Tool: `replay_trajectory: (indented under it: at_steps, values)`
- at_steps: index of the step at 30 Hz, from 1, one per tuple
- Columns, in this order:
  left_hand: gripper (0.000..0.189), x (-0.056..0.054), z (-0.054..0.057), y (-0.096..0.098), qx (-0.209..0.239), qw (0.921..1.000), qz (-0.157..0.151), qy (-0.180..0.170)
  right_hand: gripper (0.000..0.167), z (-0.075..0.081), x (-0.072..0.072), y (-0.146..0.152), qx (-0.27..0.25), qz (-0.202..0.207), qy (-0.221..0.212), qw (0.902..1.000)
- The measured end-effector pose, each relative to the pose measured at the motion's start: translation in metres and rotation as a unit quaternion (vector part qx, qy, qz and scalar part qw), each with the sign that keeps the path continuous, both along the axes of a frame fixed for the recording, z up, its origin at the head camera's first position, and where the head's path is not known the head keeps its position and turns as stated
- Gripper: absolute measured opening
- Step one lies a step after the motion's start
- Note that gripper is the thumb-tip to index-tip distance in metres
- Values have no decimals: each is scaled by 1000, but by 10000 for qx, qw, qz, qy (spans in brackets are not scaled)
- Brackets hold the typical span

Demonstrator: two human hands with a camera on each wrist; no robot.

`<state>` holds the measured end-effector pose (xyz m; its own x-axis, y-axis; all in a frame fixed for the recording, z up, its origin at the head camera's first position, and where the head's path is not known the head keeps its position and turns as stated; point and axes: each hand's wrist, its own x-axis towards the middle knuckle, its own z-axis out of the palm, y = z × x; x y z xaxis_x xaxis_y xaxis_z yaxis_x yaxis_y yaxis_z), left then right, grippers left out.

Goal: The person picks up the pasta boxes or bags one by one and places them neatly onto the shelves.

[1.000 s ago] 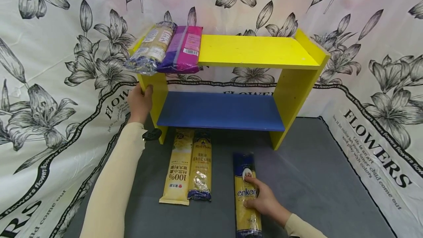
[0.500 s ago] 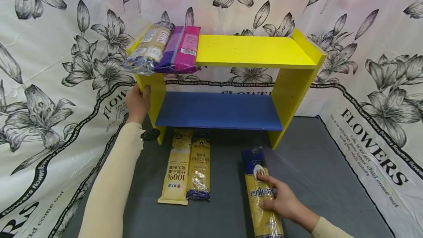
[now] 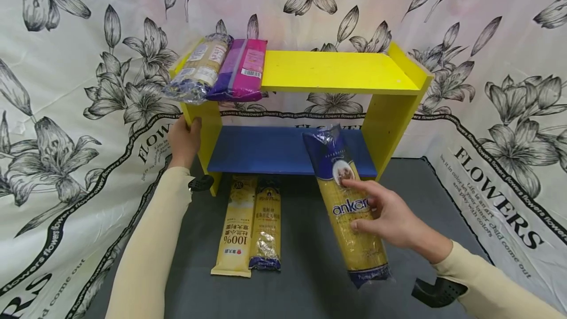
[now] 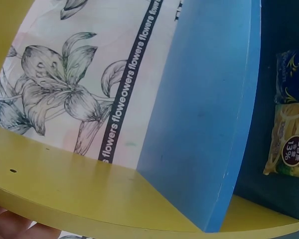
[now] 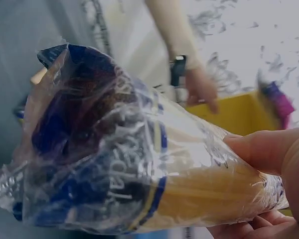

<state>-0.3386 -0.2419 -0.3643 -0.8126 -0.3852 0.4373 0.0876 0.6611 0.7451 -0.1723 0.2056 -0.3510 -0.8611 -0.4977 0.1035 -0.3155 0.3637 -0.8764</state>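
My right hand (image 3: 390, 215) grips a blue-and-yellow packet of spaghetti (image 3: 350, 225) marked "ankara", thumb on one side and fingers on the other. The packet is tilted and raised, its blue top end in front of the blue shelf board. In the right wrist view its clear, crinkled end (image 5: 89, 149) fills much of the picture. My left hand (image 3: 184, 141) holds the left side panel of the yellow-and-blue shelf (image 3: 336, 70); in the left wrist view only some fingers (image 4: 15, 226) show at that panel's edge.
Two pasta packets, one pale yellow (image 3: 235, 230) and one gold and blue (image 3: 267, 230), lie side by side on the grey surface (image 3: 301, 289). A clear-wrapped packet (image 3: 201, 68) and a pink-purple packet (image 3: 241, 70) rest on the shelf's upper left.
My right hand has lifted the spaghetti packet off the grey surface, moving it up and rightward toward the shelf while its top tilts left. The left hand stays on the side panel.
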Motion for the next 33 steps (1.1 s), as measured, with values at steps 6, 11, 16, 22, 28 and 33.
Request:
replay_trajectory:
  at_steps: [6,11,16,22,28,33]
  values:
    - [36,0,0,-1,36,10000,17,-45,80,53,-18,-7,-6,-150,560,9983]
    - [36,0,-1,-2,28,10000,24,-35,80,91,-41,-20,-378,-325,275,9984]
    - [34,-1,-1,-2,-17,10000,40,39,79,123,-66,-38,-464,-813,-46,9956]
    - [33,-2,-3,0,-77,10000,2,35,75,148,-89,-55,-590,-1409,-1049,9827]
    - [33,-2,-3,1,-92,9999,31,72,73,162,-104,-70,-1232,-1512,-1622,9673]
    - [33,-1,-2,-1,-106,9998,55,136,76,170,-115,-84,-1491,-1541,-1759,9608]
